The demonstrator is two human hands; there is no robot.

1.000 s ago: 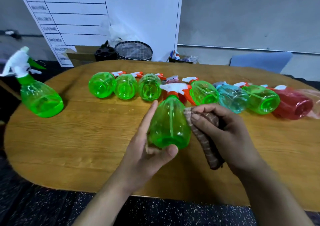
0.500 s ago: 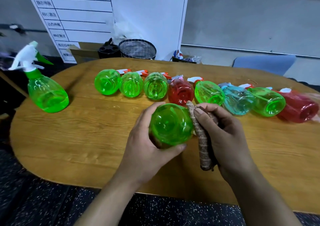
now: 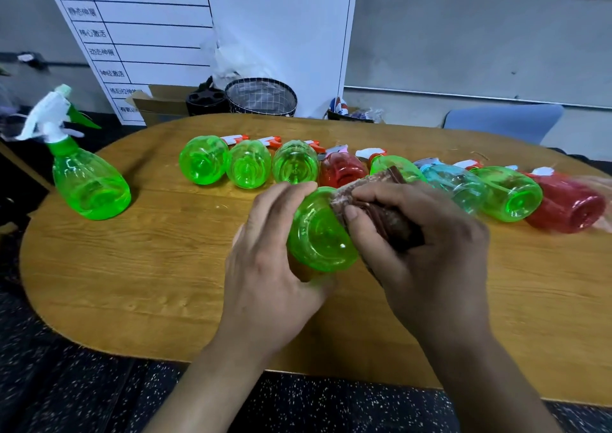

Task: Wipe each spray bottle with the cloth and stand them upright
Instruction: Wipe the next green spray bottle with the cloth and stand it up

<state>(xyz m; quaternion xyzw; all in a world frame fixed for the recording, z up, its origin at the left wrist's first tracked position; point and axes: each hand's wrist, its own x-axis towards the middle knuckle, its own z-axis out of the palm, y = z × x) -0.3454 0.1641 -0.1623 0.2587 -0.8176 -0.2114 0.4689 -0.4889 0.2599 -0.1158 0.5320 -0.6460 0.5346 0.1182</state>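
- Left hand [image 3: 275,277] fingers grip the green bottle [image 3: 319,234] at frame centre, base toward the camera.
- Right hand [image 3: 427,253] fingers pinch the brown cloth [image 3: 371,197] against it.

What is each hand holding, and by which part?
Left hand grips the green bottle around its body; right hand pinches the folded cloth against it.
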